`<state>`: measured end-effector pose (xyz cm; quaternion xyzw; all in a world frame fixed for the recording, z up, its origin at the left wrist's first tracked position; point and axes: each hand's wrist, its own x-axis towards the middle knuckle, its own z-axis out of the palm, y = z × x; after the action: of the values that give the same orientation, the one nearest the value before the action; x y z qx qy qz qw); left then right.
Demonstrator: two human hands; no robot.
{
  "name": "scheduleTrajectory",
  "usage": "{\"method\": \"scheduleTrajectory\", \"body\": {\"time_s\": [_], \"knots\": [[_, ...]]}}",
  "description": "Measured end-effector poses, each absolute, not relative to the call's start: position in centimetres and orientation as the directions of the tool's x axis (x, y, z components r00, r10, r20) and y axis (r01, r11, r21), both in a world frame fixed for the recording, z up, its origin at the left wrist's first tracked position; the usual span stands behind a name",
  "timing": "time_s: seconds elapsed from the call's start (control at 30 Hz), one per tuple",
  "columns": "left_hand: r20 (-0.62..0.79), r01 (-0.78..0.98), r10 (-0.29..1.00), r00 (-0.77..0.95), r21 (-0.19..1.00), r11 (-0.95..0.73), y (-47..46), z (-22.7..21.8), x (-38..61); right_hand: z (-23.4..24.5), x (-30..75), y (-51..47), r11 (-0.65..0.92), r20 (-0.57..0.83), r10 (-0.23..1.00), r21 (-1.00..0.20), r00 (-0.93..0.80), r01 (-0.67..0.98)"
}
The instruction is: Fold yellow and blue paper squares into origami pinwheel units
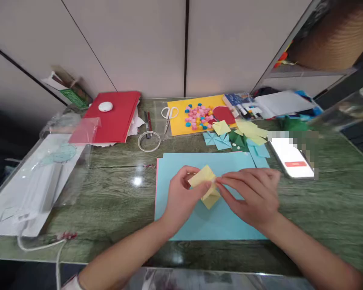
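Observation:
A folded piece of yellow paper (206,174) is held above light blue sheets (196,225). My left hand (186,189) pinches it from the left, thumb across its front. The fingertips of my right hand (254,193) are pressed together at the paper's right edge, around a small whitish bit too blurred to name. Just behind the hands lie folded light blue papers (217,140), dark green paper pieces (238,141) and more yellow folded papers (251,131).
Scissors (167,119), a tape roll (149,141) and pens (149,123) lie at the back. Small coloured balls (199,117) rest on a yellow sheet (177,128). A phone (292,157) is at right, a red folder (113,117) and a power strip (40,193) at left.

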<state>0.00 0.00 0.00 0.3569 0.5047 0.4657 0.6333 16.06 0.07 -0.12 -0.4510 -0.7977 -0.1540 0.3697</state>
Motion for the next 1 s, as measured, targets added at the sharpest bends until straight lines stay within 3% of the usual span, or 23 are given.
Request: {"method": "scheduleTrajectory", "body": {"time_s": [0.23, 0.63, 1.0], "knots": [[-0.345, -0.253, 0.933, 0.106, 0.898, 0.360, -0.26, -0.08, -0.31, -0.22, 16.02, 0.05, 0.528, 0.725, 0.555, 0.073, -0.409, 0.846], [-0.257, -0.050, 0.965, 0.051, 0.964, 0.260, -0.35, -0.31, 0.24, -0.30, 16.50, -0.15, 0.612, 0.675, 0.507, 0.156, -0.536, 0.775], [-0.225, 0.046, 0.974, 0.017, 0.973, 0.224, -0.08, -0.53, 0.14, -0.93, 15.88, -0.18, 0.586, 0.613, 0.536, 0.225, -0.581, 0.778]]}}
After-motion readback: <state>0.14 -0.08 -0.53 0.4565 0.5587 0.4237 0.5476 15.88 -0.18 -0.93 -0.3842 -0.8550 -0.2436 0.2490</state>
